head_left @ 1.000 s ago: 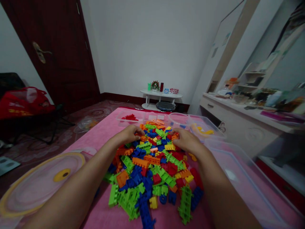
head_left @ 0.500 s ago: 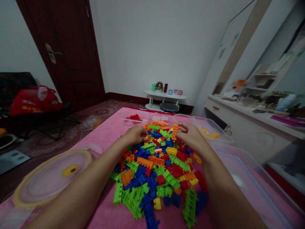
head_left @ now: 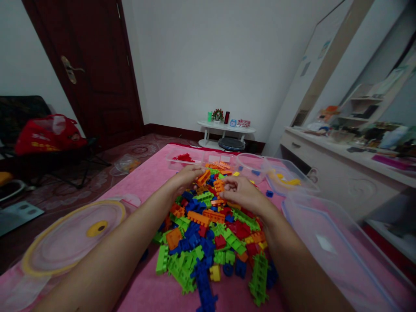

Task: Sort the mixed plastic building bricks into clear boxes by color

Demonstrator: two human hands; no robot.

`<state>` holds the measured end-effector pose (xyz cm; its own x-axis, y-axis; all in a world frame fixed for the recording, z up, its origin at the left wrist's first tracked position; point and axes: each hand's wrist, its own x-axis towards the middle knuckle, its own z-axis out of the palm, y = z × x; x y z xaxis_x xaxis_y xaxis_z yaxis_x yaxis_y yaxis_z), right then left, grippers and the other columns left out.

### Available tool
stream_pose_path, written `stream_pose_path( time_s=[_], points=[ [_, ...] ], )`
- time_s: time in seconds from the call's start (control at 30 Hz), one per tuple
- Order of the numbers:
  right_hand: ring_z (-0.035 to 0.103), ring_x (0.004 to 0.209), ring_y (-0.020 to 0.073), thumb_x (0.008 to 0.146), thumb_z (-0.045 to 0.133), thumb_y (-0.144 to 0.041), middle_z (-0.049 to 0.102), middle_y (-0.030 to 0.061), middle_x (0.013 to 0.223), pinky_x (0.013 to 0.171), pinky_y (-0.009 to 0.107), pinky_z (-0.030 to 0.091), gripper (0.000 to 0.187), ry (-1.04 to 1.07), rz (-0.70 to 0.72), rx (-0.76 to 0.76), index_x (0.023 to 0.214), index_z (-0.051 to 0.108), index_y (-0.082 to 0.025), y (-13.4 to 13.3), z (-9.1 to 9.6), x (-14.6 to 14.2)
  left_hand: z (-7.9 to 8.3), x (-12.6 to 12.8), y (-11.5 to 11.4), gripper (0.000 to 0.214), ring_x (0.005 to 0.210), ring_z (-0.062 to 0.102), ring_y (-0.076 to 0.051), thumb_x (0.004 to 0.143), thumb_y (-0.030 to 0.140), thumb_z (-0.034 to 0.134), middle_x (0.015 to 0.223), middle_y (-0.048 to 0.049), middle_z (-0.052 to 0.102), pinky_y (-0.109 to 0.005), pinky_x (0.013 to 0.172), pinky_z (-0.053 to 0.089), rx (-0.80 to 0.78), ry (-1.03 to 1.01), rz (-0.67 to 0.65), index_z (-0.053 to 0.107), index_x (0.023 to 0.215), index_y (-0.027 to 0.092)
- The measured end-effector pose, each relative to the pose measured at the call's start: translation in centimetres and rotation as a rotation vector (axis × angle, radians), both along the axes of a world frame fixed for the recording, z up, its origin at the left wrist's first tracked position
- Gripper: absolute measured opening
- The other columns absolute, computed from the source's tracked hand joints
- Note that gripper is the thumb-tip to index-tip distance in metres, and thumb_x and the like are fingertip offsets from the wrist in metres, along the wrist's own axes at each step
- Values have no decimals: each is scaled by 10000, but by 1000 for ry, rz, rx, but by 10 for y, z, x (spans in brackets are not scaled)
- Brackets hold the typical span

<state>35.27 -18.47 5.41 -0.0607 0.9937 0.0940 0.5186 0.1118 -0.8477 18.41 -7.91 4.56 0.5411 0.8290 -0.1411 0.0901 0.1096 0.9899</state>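
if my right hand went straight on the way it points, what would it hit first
Probably the orange block in the left hand, just past the orange piece held by the right hand. Depth is unclear, so loose bricks below could come first.

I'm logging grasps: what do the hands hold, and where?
Left hand: an orange toy brick, by its left side. Right hand: another orange brick, by its right side. Exact contact unclear.

The one view looks from the head forward and down, close over the blocks point(head_left: 191, 239) on the table point(head_left: 144, 177), toward the far wall point(head_left: 221, 56), taking in the door point(head_left: 94, 69) leftward and the dresser point(head_left: 341, 171) rightward.
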Motion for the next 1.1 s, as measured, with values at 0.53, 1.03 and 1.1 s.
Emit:
stream_pose_path(
  time_s=[0.53, 1.03, 1.1],
  points=[
    [460, 489, 72, 597, 651, -251, 495, -61, 558, 455, 195, 352, 194, 273, -90, 42, 724, 533, -163, -1, 10, -14, 8, 2, -11, 451, 812, 646, -203, 852, 504, 474, 1078, -144, 608, -325, 622, 566, -282, -222, -280, 557, 1132, 161],
    [612, 590, 123, 631, 687, -333, 644, 29, 768, 520, 235, 500, 403, 456, -448, 289, 981, 611, -149, -3, 22, 8, -3, 18, 9, 78, 727, 673, -166, 862, 139, 497, 781, -89, 645, -252, 630, 585, -520, -451, 30, 540, 915, 103],
    [606, 588, 118, 638, 681, -329, 649, 34, 770, 519, 229, 494, 396, 474, -491, 329, 981, 608, -146, -7, 28, 14, 4, 26, 25, 76, 741, 664, -174, 873, 117, 446, 761, -77, 619, -288, 648, 591, -502, -461, 90, 518, 896, 111]
  ],
)
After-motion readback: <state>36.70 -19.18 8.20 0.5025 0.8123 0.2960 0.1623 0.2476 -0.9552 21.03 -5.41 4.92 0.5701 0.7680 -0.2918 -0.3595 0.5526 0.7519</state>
